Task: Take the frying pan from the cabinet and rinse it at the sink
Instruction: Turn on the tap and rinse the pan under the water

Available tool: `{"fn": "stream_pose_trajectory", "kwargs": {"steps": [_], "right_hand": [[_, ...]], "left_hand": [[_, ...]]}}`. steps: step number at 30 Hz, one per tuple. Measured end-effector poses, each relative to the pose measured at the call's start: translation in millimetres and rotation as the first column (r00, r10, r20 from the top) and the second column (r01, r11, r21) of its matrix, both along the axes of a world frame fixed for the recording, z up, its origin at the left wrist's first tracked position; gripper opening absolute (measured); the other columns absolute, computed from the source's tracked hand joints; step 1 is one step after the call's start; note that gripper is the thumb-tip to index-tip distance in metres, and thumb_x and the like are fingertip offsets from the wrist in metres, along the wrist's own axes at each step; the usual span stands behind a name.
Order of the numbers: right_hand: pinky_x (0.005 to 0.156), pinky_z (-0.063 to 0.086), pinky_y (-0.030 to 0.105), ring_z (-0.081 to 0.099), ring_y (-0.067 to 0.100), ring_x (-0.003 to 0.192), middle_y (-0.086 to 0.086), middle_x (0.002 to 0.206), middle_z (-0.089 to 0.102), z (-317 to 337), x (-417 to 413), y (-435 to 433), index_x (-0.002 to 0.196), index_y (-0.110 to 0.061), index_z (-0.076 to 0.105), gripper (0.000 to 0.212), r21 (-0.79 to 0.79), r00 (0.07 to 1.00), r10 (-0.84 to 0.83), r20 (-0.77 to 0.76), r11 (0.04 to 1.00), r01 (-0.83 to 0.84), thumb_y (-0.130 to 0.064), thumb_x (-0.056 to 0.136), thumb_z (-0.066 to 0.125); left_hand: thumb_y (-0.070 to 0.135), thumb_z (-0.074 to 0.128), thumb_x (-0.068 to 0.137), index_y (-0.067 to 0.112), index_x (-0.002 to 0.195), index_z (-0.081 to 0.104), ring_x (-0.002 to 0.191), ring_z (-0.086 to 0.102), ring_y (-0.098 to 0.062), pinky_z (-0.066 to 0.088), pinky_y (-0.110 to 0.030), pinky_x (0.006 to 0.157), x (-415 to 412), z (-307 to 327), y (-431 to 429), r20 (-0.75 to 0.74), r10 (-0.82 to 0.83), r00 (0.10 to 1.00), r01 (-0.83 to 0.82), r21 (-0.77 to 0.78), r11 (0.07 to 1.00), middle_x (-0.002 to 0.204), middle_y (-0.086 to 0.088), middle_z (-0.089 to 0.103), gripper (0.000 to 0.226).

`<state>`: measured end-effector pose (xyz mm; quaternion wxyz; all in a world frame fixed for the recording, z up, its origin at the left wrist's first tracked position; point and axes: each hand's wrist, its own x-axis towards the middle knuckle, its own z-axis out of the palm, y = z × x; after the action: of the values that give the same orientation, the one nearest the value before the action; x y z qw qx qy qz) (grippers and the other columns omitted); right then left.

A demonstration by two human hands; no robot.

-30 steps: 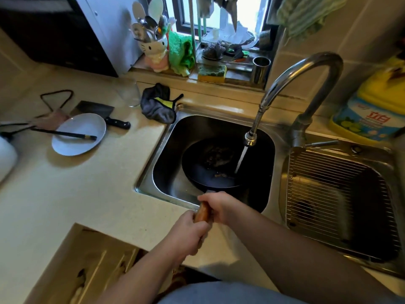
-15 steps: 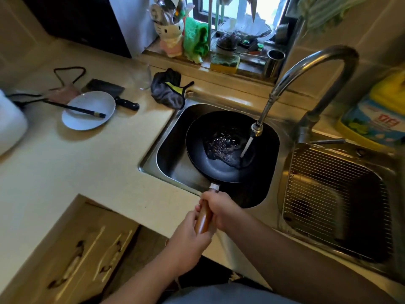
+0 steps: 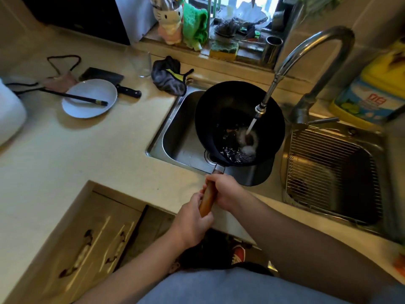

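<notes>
A black frying pan [image 3: 221, 110] with a wooden handle [image 3: 207, 200] is held tilted over the left sink basin [image 3: 177, 141], its far rim raised. Water runs from the curved steel faucet [image 3: 306, 51] into the pan and pools at its near, low side. My left hand [image 3: 192, 220] grips the lower end of the handle. My right hand [image 3: 225, 189] grips the handle higher up, close to the pan.
The right basin [image 3: 337, 178] holds a wire rack. On the counter at left lie a white plate [image 3: 87, 98] with chopsticks, a cleaver [image 3: 105, 76], a glass [image 3: 141, 64] and a dark cloth [image 3: 169, 77]. A yellow detergent bottle [image 3: 372, 93] stands at the right. Cabinet doors [image 3: 87, 249] are below.
The pan has been lifted and tilted up out of the basin, its far rim raised toward the faucet. Water now gathers at the near side. Both hands kept hold of the handle.
</notes>
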<state>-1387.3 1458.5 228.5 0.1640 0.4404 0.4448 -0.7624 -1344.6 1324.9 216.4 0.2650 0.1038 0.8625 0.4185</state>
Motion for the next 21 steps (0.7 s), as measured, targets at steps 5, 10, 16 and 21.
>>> {"fn": "stream_pose_trajectory", "kwargs": {"steps": [5, 10, 16, 21], "right_hand": [[0.055, 0.049, 0.035, 0.051, 0.023, 0.054, 0.013, 0.062, 0.048, 2, 2, -7, 0.085, -0.003, 0.050, 0.009, 0.022, 0.999, -0.037, -0.001, 0.999, 0.037, 0.003, 0.091, 0.050], [0.052, 0.050, 0.035, 0.052, 0.022, 0.053, 0.012, 0.061, 0.049, 7, 2, -12, 0.086, -0.003, 0.048, 0.011, 0.096, 0.998, -0.050, -0.043, 0.994, 0.054, 0.007, 0.090, 0.051], [0.057, 0.051, 0.039, 0.054, 0.022, 0.056, 0.013, 0.064, 0.050, 13, 1, -15, 0.088, -0.004, 0.046, 0.010, 0.195, 0.999, -0.047, -0.011, 0.980, 0.049, 0.004, 0.092, 0.052], [0.062, 0.053, 0.039, 0.057, 0.020, 0.058, 0.012, 0.066, 0.054, 18, 1, -17, 0.089, -0.003, 0.049, 0.006, 0.265, 0.999, -0.037, 0.022, 0.964, 0.029, 0.000, 0.094, 0.052]], "left_hand": [[0.035, 0.060, 0.080, 0.023, 0.121, 0.050, 0.068, 0.061, -0.004, 0.045, -0.017, 0.058, 0, -4, -6, 0.013, -0.045, 0.999, 0.044, 0.050, 0.998, 0.087, 0.005, 0.065, 0.045], [0.037, 0.061, 0.071, 0.032, 0.109, 0.053, 0.057, 0.058, 0.005, 0.044, -0.013, 0.050, -4, -1, -13, 0.132, -0.036, 0.991, 0.009, 0.203, 0.979, 0.080, 0.004, 0.061, 0.038], [0.037, 0.061, 0.065, 0.033, 0.110, 0.053, 0.053, 0.057, 0.000, 0.044, -0.017, 0.047, -15, 6, -14, 0.263, -0.059, 0.963, -0.006, 0.241, 0.971, 0.081, -0.004, 0.062, 0.046], [0.025, 0.059, 0.064, 0.023, 0.107, 0.057, 0.043, 0.049, -0.007, 0.037, -0.024, 0.040, -18, 17, -14, 0.377, -0.053, 0.925, -0.075, 0.317, 0.946, 0.067, -0.003, 0.054, 0.043]]}}
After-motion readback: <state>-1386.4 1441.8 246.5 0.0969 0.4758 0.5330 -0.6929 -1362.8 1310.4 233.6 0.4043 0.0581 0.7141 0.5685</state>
